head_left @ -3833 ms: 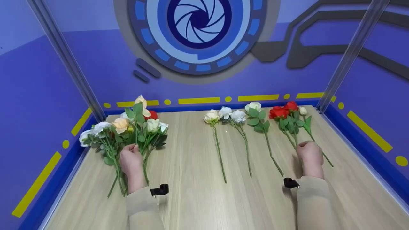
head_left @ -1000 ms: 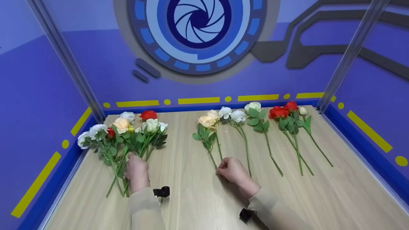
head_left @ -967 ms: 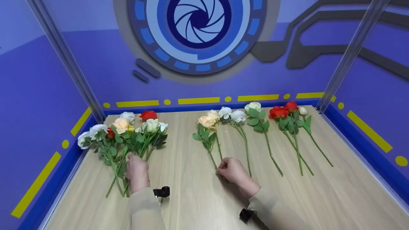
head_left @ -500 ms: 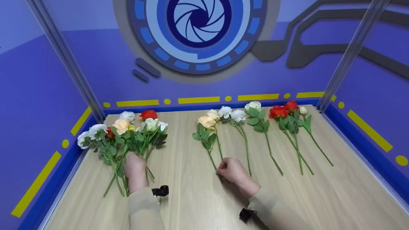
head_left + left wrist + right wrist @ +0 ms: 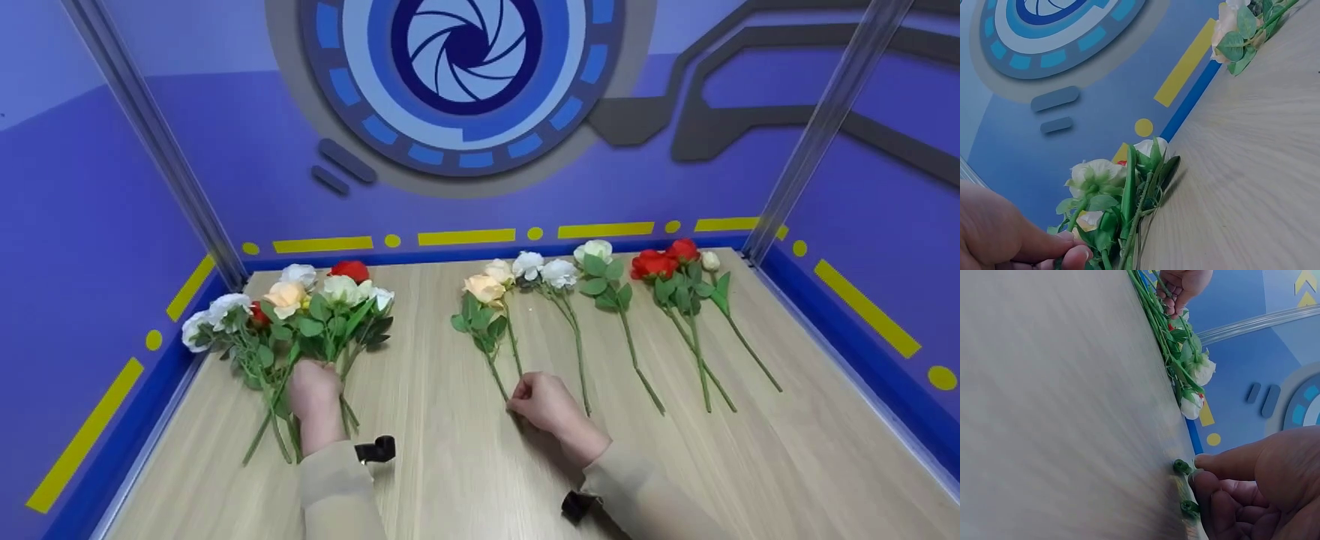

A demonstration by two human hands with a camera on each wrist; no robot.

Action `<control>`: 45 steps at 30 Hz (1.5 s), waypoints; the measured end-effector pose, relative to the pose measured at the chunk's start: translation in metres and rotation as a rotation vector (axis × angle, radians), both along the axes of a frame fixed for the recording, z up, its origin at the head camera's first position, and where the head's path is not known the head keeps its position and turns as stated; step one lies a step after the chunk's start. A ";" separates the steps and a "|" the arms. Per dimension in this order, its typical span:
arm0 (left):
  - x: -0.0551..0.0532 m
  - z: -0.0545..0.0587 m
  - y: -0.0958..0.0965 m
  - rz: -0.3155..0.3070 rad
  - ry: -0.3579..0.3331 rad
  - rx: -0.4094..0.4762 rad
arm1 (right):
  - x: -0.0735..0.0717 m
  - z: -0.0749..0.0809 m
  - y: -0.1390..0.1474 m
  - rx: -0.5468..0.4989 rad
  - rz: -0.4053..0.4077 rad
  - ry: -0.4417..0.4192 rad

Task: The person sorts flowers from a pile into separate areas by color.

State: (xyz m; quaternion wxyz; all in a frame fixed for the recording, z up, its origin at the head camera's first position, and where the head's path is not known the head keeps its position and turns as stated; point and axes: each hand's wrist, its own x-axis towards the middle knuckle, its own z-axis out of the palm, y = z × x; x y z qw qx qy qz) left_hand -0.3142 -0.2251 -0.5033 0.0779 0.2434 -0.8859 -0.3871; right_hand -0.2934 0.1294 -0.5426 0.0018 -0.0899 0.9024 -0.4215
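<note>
My left hand (image 5: 315,394) pinches the stem of a creamy white artificial rose (image 5: 343,291) over the flower pile at the left. In the left wrist view that rose (image 5: 1096,179) stands up from thumb and fingertips, above the other blooms. Farther right, my right hand (image 5: 551,405) pinches the lower end of a peach rose's stem, its bloom (image 5: 484,288) lying at the back. In the right wrist view two cut stem ends (image 5: 1182,467) show at the right fingertips. A cream rose (image 5: 499,271) lies close beside the peach one.
Left in the pile are white flowers (image 5: 231,309), another peach rose (image 5: 285,298) and a red rose (image 5: 349,271). A row to the right holds two white flowers (image 5: 559,273), a pale green rose (image 5: 594,251), red roses (image 5: 654,264) and a white tulip (image 5: 710,260). Blue walls enclose the wooden table (image 5: 442,465).
A peach rose, earlier in my left hand, now lies beside the cream rose, and my right hand has come left to its stem. Just now the left hand has lifted the creamy white rose slightly.
</note>
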 end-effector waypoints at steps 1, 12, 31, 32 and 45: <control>0.000 0.000 0.000 0.005 0.007 0.007 | 0.000 0.000 0.000 -0.003 0.001 0.001; -0.003 0.018 0.025 -0.027 0.177 0.214 | 0.001 0.002 -0.001 -0.066 -0.003 -0.053; -0.007 0.030 0.144 -0.437 0.272 0.701 | 0.005 0.018 -0.012 -0.257 0.155 -0.035; -0.006 0.029 0.150 -0.454 0.264 0.714 | 0.006 0.018 -0.013 -0.272 0.163 -0.043; -0.006 0.020 0.167 -0.527 0.249 0.560 | -0.007 0.028 0.003 -0.411 0.117 -0.010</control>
